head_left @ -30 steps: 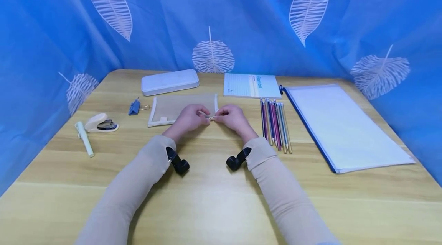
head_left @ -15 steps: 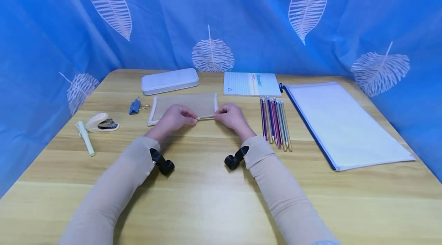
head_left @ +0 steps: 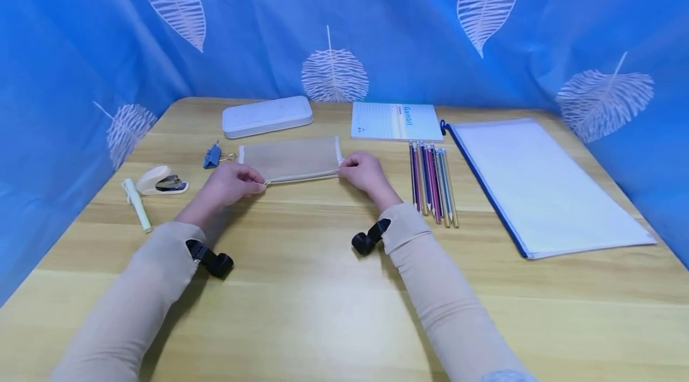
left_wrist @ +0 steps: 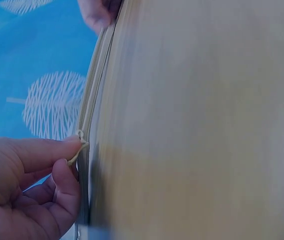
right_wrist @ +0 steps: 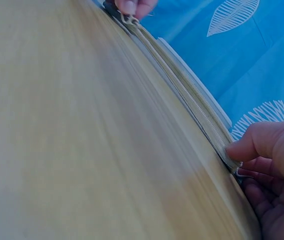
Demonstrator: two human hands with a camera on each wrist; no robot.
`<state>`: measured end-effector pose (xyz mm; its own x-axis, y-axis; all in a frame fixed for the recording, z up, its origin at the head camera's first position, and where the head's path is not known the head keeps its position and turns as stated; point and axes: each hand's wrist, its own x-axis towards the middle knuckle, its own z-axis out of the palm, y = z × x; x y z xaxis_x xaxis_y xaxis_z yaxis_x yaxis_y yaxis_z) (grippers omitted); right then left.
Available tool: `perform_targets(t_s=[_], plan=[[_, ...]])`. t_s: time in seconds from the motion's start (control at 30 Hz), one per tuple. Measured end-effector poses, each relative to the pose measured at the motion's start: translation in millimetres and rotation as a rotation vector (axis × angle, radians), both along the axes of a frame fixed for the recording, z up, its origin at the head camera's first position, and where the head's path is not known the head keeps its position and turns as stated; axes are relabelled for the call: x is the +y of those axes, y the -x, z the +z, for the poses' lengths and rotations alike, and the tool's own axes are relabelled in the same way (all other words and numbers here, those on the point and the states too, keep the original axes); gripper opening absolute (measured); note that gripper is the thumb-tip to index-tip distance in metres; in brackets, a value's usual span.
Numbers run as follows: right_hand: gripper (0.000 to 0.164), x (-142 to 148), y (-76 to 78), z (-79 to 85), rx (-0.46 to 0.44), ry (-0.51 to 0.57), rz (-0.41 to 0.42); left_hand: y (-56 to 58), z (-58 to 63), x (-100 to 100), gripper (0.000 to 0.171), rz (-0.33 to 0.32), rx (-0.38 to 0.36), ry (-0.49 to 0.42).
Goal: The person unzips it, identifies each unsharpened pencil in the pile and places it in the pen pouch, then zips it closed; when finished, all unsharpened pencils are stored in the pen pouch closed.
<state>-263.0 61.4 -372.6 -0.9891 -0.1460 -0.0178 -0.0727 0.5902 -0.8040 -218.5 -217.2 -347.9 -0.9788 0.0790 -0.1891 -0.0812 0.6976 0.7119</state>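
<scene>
A beige see-through zip pouch (head_left: 293, 158) with white side edges lies flat in the middle of the table, its zipper along the near edge. At the zipper's left part, my left hand (head_left: 228, 183) pinches the small pull of the zipper slider (left_wrist: 81, 136) between thumb and forefinger. My right hand (head_left: 367, 174) pinches the pouch's near right corner. In the right wrist view the zipper (right_wrist: 191, 102) runs straight between both hands, its teeth showing. My left hand and wrist cover the near left corner in the head view.
Behind the pouch are a white case (head_left: 267, 117) and a notebook (head_left: 397, 121). Several pencils (head_left: 433, 182) and a blue-edged document folder (head_left: 549, 185) lie right. A blue binder clip (head_left: 213, 156), a stapler (head_left: 161, 181) and a pale green pen (head_left: 137, 205) lie left.
My left hand has moved left along the pouch's near edge, drawing the zipper slider from near the right hand to the left part. My right hand has stayed at the right corner.
</scene>
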Motion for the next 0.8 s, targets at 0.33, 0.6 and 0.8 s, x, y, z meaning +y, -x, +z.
perform_targets(t_s=[0.33, 0.6, 0.8], plan=[[0.008, 8, 1.6, 3.3, 0.011, 0.006, -0.012, -3.3, 5.2, -19, 0.024, 0.033, -0.059, -0.054], [0.008, 10, 1.1, 1.0, -0.001, -0.034, -0.005, -22.6, -0.6, -41, 0.028, 0.082, 0.002, 0.02], [0.007, 14, 2.5, 1.4, 0.018, -0.038, -0.012, -23.8, -4.4, -46, 0.028, 0.104, -0.02, -0.049]])
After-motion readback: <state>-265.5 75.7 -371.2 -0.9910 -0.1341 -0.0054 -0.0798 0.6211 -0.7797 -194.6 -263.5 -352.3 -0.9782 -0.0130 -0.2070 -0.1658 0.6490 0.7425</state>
